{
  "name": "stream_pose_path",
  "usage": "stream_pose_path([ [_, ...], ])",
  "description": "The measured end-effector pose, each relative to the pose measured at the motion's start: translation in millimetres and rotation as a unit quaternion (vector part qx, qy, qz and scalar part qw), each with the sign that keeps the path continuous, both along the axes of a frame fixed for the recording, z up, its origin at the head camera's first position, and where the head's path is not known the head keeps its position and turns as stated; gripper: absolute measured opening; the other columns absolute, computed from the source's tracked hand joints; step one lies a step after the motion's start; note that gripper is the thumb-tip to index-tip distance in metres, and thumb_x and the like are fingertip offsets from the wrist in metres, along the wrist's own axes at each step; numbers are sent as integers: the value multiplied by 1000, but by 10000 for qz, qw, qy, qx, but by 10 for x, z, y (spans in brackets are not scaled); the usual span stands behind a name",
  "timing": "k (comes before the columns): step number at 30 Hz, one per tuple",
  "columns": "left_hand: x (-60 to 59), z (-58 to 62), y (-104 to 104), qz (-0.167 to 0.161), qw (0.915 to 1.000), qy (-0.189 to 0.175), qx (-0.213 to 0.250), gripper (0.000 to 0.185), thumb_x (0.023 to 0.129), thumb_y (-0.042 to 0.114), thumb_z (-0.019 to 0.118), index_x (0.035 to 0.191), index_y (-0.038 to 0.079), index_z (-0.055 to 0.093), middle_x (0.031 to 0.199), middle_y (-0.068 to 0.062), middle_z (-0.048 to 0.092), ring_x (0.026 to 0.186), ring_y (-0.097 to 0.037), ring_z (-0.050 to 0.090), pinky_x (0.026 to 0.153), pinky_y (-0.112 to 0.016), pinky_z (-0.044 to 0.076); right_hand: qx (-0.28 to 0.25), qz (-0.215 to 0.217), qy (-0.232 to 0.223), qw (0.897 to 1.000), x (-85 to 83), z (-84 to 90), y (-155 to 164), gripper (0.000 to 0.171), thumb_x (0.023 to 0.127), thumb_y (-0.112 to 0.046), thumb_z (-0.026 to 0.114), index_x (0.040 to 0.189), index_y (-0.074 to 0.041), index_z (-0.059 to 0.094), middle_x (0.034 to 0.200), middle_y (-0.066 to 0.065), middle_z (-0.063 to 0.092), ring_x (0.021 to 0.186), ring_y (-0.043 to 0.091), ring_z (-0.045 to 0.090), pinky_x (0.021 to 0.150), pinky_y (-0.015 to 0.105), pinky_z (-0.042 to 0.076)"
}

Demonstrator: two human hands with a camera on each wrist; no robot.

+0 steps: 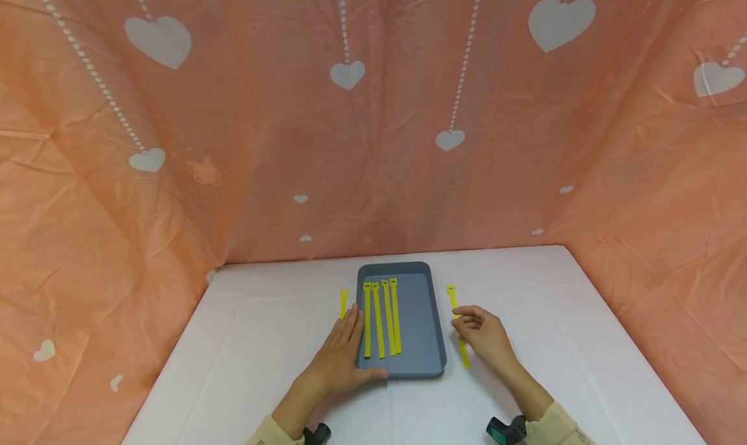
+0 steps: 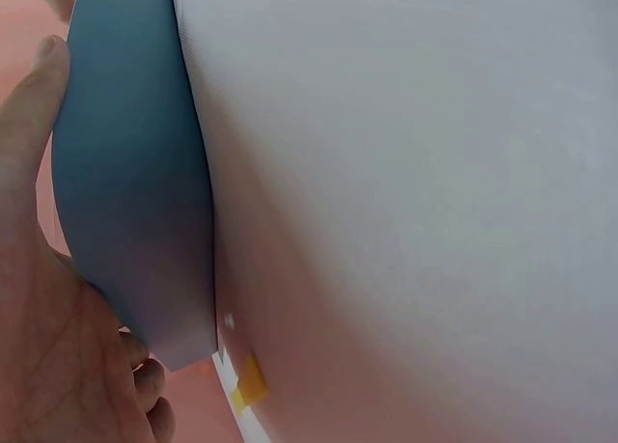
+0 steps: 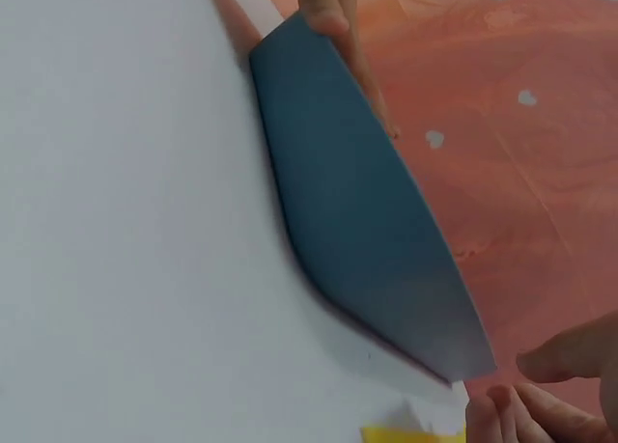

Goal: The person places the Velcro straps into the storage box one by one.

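A grey-blue tray (image 1: 420, 322) lies on the table, with several yellow slotted cable straps (image 1: 377, 318) side by side in its left half. My left hand (image 1: 335, 360) rests against the tray's left side, fingers straight and thumb across the near rim. Another yellow strap (image 1: 343, 299) lies just beyond those fingers, partly hidden. Over a yellow strap (image 1: 451, 292) to the right of the tray hovers my right hand (image 1: 484, 335), which covers its middle. In the right wrist view a gap shows between the thumb (image 3: 565, 351) and the fingertips, near the strap (image 3: 406, 433).
White cloth covers the table (image 1: 262, 341). An orange curtain (image 1: 373, 172) printed with hearts rises behind it and on both sides. Each wrist wears a dark strapped device (image 1: 506, 430).
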State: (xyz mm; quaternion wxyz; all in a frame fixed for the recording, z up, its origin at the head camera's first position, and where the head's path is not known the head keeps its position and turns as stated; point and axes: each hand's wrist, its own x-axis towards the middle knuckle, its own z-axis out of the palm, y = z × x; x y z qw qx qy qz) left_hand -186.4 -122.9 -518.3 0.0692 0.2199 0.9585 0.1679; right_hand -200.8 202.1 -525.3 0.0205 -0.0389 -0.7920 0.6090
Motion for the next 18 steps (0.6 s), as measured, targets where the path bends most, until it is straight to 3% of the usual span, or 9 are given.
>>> stream_pose_path([
  [7,-1,8,0,-14,10000,22,24,131,87,80,70,170,-3,13,179,-21,4,166,-37,6,134,-53,14,453,-116,-15,9989,51,0,80,27,96,-1,77,119,10,72,96,12,76,77,15,70,65,22,56],
  [18,-7,-1,-4,2,10000,-18,30,132,87,82,69,171,-3,13,179,-21,2,166,-37,6,134,-54,14,733,-168,-211,9969,98,-67,127,29,95,-3,79,118,11,71,98,13,74,82,16,67,64,20,55],
])
